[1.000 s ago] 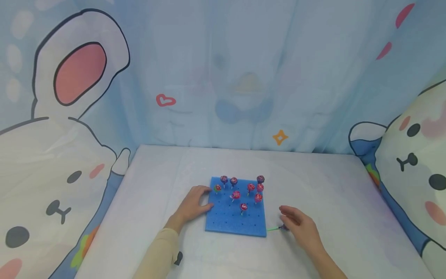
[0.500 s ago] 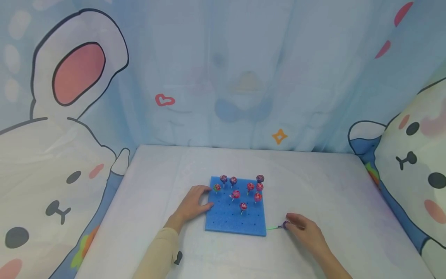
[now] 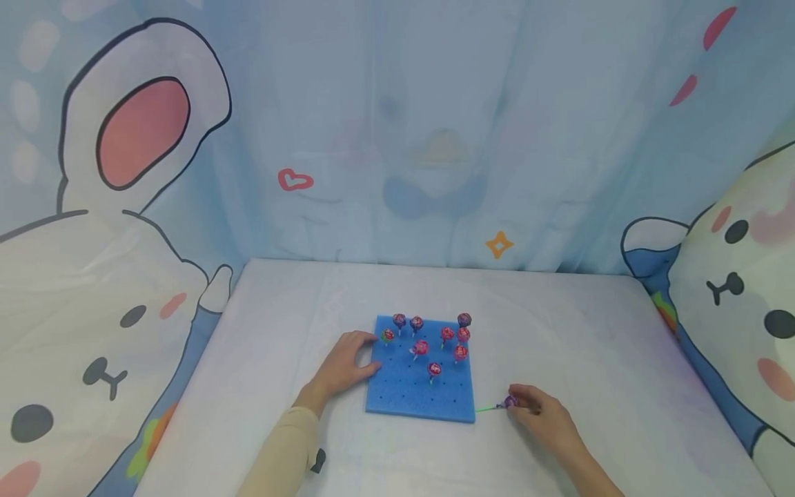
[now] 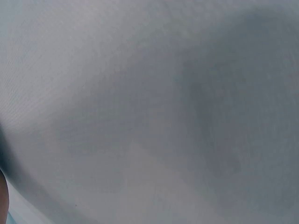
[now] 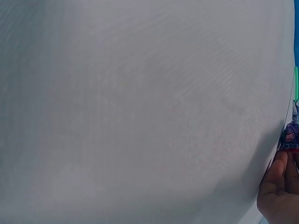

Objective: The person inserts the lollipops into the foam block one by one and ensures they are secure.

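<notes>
A blue foam board (image 3: 410,406) with rows of small holes lies on the table, several wrapped lollipops standing in its back and right parts. My left hand (image 3: 338,364) touches the board's left edge, thumb and fingers spread apart. Right of the board's front corner, my right hand (image 3: 548,420) pinches the purple-wrapped head of a lollipop (image 3: 511,402). Its green stick points left and reaches the board's edge. In the right wrist view the fingertips meet the purple wrapper (image 5: 290,135) at the frame's right edge. The left wrist view shows mostly cloth and a sliver of hand.
A white cloth (image 3: 590,331) covers the table. Behind and at both sides hangs a light blue curtain (image 3: 435,103) printed with cartoon rabbits. A small dark mark (image 3: 318,461) shows beside the left sleeve.
My right hand has moved slightly right and toward the front, and its fingers have closed on the lollipop's head. The left hand and the board have stayed still.
</notes>
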`<state>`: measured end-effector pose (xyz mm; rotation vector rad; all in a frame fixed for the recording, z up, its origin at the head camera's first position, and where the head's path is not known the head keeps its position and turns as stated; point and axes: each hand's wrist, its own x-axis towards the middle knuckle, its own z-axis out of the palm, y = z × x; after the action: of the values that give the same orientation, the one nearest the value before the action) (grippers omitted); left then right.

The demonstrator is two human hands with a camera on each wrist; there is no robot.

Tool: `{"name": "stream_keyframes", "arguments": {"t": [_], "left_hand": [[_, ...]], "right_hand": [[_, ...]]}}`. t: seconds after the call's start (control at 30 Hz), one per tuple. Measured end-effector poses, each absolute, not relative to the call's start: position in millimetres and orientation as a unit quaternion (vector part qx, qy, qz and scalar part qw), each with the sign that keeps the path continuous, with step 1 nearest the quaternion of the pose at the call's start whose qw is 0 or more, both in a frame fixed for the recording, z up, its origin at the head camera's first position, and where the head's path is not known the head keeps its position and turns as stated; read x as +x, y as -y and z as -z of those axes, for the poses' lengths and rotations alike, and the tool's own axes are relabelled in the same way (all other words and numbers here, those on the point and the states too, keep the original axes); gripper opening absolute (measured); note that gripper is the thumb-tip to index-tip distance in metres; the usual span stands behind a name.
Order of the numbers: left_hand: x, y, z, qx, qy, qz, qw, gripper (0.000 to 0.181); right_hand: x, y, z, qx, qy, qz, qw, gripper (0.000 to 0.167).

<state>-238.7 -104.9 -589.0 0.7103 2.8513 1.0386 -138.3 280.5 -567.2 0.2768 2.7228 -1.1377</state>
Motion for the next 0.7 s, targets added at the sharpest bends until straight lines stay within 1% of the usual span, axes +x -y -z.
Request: {"name": "stream_keyframes", "arguments": {"t": [0.43, 0.7], "left_hand": [[-239.5, 104.8, 591.8, 0.229, -0.916, -0.329, 0.006, 0.053], [-240.1, 104.4, 591.9, 0.225, -0.917, -0.329, 0.009, 0.053]], "right_hand": [[-137.0, -279.8, 566.9, 0.091, -0.921, 0.371, 0.074, 0.038], [-137.0, -278.3, 564.8, 0.096, -0.92, 0.374, 0.07, 0.038]]}}
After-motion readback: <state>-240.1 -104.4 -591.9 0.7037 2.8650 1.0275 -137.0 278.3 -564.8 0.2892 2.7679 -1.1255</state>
